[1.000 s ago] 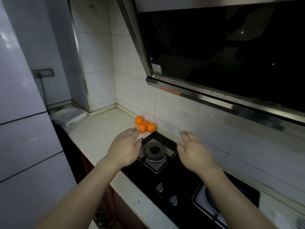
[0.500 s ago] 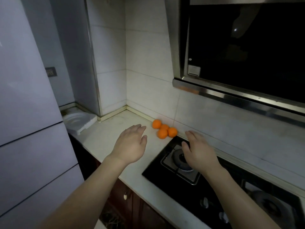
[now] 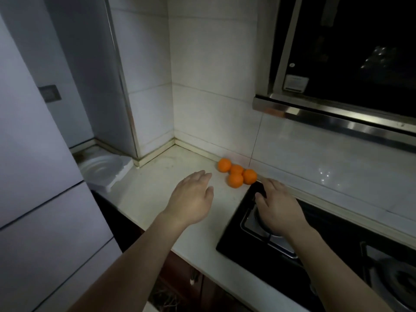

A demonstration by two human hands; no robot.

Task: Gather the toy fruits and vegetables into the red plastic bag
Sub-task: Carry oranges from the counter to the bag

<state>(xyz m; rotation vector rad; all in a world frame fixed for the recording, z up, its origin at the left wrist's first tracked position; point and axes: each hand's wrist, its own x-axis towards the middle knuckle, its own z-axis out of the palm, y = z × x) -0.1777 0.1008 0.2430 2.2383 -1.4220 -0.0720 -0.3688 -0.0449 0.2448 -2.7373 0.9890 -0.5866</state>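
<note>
Several small orange toy fruits [image 3: 236, 180] lie bunched together on the pale countertop [image 3: 157, 199], close to the tiled back wall. My left hand [image 3: 191, 201] hovers over the counter just left of them, fingers straight and holding nothing. My right hand [image 3: 279, 210] reaches over the hob's corner just right of the fruits, fingers relaxed and holding nothing. Neither hand touches the fruits. No red plastic bag is in view.
A black gas hob [image 3: 281, 239] with burners fills the counter to the right, under a dark range hood [image 3: 337, 109]. A white foam tray [image 3: 103, 172] sits in the left corner beside a tall pale fridge [image 3: 33, 199]. Tiled walls close the corner behind.
The view has swung left and closer, so the fruits now sit between my hands. Both hands have moved toward the fruits and stayed open.
</note>
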